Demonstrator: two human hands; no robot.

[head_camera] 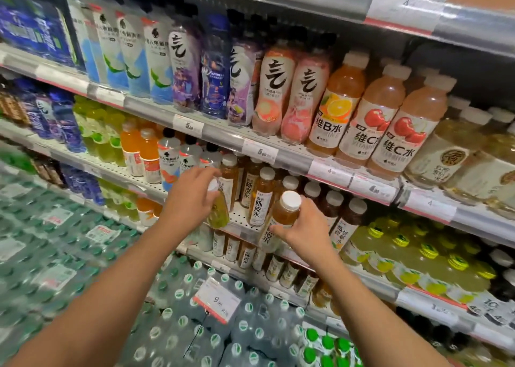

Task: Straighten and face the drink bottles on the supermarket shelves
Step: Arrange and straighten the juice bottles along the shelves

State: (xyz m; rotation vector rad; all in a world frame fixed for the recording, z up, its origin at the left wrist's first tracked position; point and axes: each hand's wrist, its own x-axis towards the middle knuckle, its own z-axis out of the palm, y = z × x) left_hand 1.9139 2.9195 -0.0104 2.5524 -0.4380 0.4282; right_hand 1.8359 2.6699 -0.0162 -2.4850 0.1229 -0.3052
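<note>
Just below the 5.00 price tag (260, 152), we're gripping a yellow-green bottle (218, 213) with our left hand (191, 196), fingers clamped round its neck, right hand (305, 224) wrapping an amber white-capped bottle (285, 212), both tilting at the shelf edge (239, 231).

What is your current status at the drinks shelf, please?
Left hand on yellow-green bottle. Right hand gripping amber tea bottle, white cap, tilted at shelf edge. Nothing in the way.
</note>
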